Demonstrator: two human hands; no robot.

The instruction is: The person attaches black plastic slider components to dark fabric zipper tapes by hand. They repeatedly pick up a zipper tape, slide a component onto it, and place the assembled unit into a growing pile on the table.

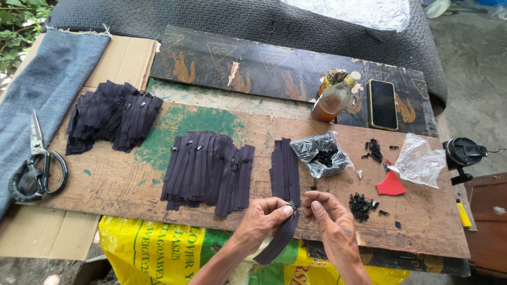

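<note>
A zipper (280, 237) hangs over the board's (105, 184) front edge. The left hand (264, 216) pinches its top. The right hand's (325, 211) fingers are pressed together beside it.

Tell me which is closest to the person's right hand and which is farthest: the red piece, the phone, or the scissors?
From the right hand in the head view:
1. Red piece, just up and to the right on the wooden board.
2. Phone, farther up, at the back beside the bottle.
3. Scissors, far across at the left edge, on the blue denim.

Three piles of dark zipper strips (208, 171) lie on one wooden board (105, 184). One pair of scissors (37, 158), one bottle (332, 100) and one phone (383, 104) are present.
</note>
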